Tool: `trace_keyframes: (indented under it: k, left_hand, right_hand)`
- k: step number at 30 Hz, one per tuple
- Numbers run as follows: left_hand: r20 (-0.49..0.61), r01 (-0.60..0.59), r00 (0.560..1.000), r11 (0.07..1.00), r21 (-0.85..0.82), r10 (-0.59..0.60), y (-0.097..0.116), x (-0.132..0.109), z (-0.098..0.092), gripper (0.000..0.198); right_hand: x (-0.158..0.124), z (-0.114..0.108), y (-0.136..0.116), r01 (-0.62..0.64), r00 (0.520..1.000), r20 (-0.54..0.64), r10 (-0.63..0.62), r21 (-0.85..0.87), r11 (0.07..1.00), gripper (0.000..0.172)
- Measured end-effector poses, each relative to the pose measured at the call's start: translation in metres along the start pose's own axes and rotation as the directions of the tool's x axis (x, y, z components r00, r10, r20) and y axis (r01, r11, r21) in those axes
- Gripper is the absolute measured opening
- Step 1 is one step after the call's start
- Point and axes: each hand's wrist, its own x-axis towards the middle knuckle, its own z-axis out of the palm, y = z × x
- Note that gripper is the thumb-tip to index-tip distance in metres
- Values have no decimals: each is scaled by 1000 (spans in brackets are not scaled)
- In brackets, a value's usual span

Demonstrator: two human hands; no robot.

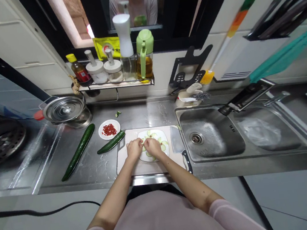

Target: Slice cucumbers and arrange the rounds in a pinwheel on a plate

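A white plate (165,158) lies on the pale cutting board (123,165), with thin cucumber slices (152,134) arranged on it. Over the plate's left edge is my left hand (134,148), its fingers closed in a pinch. My right hand (152,147) is above the middle of the plate, also closed, its fingertips close to the left ones. A bit of pale green shows between them, but what each hand holds is hidden. On the board's right side rests a kitchen knife (177,141) with a black handle. A cut piece of cucumber (111,142) touches the board's left corner.
A whole cucumber (78,152) and a small dish (102,134) of chopped red pieces lie to the left. Behind them stands a lidded steel pot (65,110). A rack (126,83) holds seasoning jars and bottles. The double sink (213,131) is on the right.
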Motion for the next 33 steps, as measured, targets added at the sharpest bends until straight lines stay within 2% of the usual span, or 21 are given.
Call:
trace_keyframes:
  k: [12,27,33]
  left_hand:
    - [-11,-2,1000,999,46,2,5,3,2,24]
    - [19,5,1000,996,85,-7,5,4,1,20]
    - [17,2,1000,993,115,-4,7,3,1,21]
  right_hand:
    - [0,1,-2,7,1000,-17,-8,-40,999,24]
    - [4,-2,3,-33,999,-25,33,26,999,20]
    - [5,1,2,-17,999,-44,17,-10,1000,19]
